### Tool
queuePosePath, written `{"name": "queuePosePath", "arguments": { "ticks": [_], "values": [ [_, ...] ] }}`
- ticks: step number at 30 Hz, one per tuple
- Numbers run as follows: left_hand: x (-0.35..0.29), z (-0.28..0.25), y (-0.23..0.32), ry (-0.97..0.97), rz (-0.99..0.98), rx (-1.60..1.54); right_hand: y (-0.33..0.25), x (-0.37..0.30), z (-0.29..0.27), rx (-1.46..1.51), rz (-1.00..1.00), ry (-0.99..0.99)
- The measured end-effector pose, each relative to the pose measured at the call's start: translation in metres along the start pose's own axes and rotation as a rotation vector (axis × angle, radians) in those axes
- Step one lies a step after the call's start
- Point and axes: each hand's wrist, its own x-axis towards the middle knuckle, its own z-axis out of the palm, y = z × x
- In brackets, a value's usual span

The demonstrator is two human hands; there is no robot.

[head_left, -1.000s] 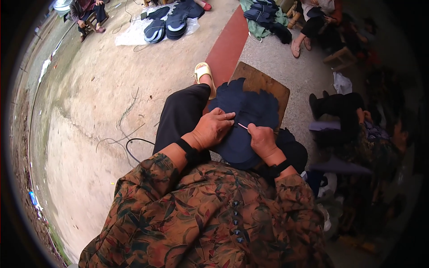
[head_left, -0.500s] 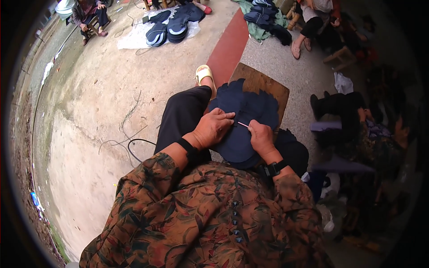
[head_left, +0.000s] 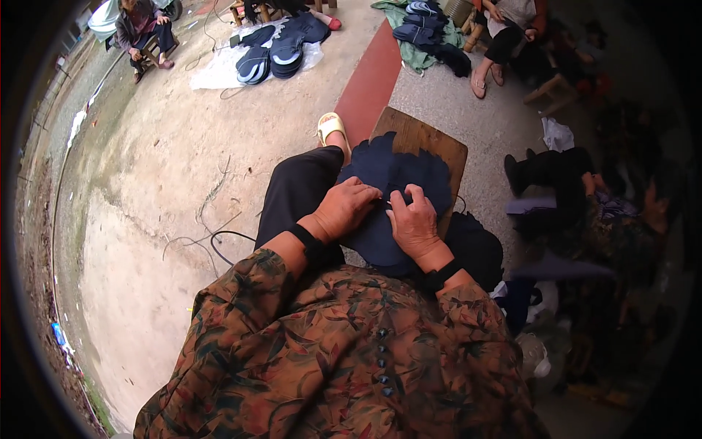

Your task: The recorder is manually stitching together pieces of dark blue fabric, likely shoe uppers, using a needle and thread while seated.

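Evidently your dark blue cloth [head_left: 401,172] runs lengthwise twelve to six on the wooden bench [head_left: 441,144]; your left hand [head_left: 340,208] lies on it at nine, fingers together; your right hand [head_left: 415,228], at four, curls; whether either grips anything, I cannot tell.

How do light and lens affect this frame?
Head view throughout: pale concrete floor bright at left, right side sunk in shadow; black fisheye vignette around the rim; bare left hand and right hand fairly sharp, layered dark navy pieces beneath showing little texture.
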Motion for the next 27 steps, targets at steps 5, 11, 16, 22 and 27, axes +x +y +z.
{"name": "queuePosePath", "arguments": {
  "ticks": [5,11,16,22,27],
  "values": [
    [0.014,-0.002,0.001,-0.120,0.028,0.175,-0.009,-0.025,0.002,0.139,-0.155,0.002],
    [0.015,-0.028,-0.023,-0.319,0.083,0.251,-0.006,-0.033,0.011,0.127,-0.048,-0.015],
    [0.009,-0.030,-0.034,-0.265,0.029,0.101,-0.007,-0.033,0.011,0.113,-0.048,-0.005],
    [0.017,-0.036,-0.043,-0.317,-0.045,-0.113,-0.008,-0.033,0.012,0.095,-0.064,0.024],
    [0.018,-0.026,-0.032,-0.317,-0.040,0.012,-0.012,-0.033,0.014,0.099,-0.007,-0.003]
  ]
}}
